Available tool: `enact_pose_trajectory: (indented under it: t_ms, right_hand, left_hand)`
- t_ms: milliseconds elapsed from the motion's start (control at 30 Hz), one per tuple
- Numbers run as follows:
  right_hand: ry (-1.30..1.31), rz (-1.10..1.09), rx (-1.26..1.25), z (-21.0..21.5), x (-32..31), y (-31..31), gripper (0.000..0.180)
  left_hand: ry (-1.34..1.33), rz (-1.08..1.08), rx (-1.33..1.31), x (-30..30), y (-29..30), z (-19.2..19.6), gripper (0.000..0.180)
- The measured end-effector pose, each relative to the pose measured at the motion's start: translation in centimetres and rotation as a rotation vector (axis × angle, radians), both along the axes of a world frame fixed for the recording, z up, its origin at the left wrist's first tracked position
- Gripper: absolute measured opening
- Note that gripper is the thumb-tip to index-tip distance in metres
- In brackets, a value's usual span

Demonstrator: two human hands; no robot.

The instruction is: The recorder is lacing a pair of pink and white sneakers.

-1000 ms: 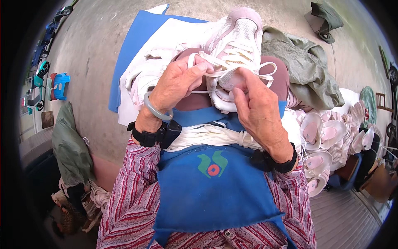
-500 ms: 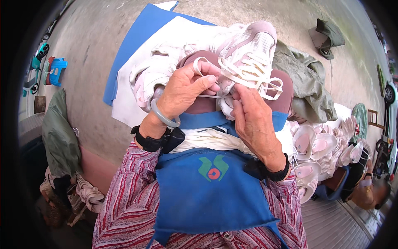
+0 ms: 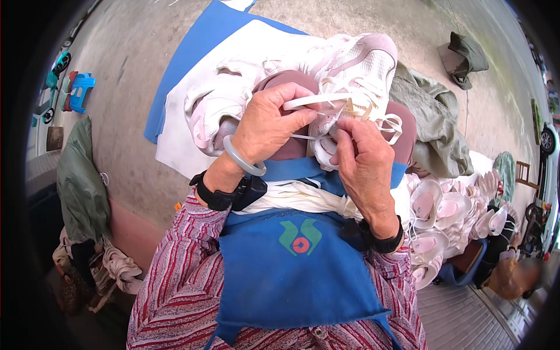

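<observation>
A white and pale pink sneaker (image 3: 382, 61) lies across my lap, toe pointing away, with cream laces threaded loosely over its front. My left hand (image 3: 269, 123) is closed, pinching a flat cream shoelace (image 3: 315, 100) that stretches right to the eyelets. A thinner strand runs from below that hand to the shoe's opening. At the near end of the sneaker, my right hand (image 3: 368, 163) has its fingers curled against the eyelet edge; the fingertips are partly hidden. More white and pink sneakers (image 3: 204, 114) rest beside my left hand. A bundle of cream laces (image 3: 291, 197) lies at my waist.
Several pink-lined shoes (image 3: 429, 201) are piled at the right, near another person (image 3: 513, 274). A grey-green cloth (image 3: 429, 122) lies beyond my right knee. White and blue sheets (image 3: 192, 70) spread ahead on the left. A green cover (image 3: 84, 186) hangs at far left.
My left hand has moved slightly right and drawn the lace loop out into a straighter strip. My right hand has shifted a little right, still by the sneaker's eyelets.
</observation>
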State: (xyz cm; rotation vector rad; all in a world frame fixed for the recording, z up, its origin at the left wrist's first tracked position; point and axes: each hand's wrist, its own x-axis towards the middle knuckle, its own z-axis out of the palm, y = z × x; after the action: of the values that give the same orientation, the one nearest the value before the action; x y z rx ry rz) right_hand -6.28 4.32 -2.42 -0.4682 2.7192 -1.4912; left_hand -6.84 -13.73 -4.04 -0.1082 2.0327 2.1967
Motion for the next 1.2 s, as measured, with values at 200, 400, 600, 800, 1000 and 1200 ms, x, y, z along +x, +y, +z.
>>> enact_pose_trajectory:
  t_ms: [200,400,600,800,1000,1200]
  right_hand:
    - [0.056,-0.032,0.052,-0.4,-0.5,-0.7,0.009]
    - [0.015,-0.048,0.022,-0.6,-0.5,-0.7,0.008]
    - [0.043,-0.049,0.015,-0.8,-0.5,-0.9,0.009]
    - [0.069,-0.025,0.010,-0.9,-0.4,-0.7,0.009]
    - [0.074,-0.024,0.014,-1.2,-0.2,-0.8,0.010]
    - [0.066,-0.035,0.030,-1.1,-0.2,-1.0,0.010]
  left_hand:
    - [0.027,0.022,-0.040,-0.3,0.5,0.2,0.015]
    - [0.050,-0.023,-0.262,-0.5,0.2,1.3,0.015]
    - [0.526,-0.111,-0.720,-1.3,0.8,3.3,0.009]
    - [0.513,-0.140,-0.757,-1.5,1.0,3.4,0.015]
    - [0.279,-0.170,-0.570,-2.7,0.1,2.6,0.015]
    - [0.055,-0.094,-0.245,-2.0,-0.5,1.3,0.018]
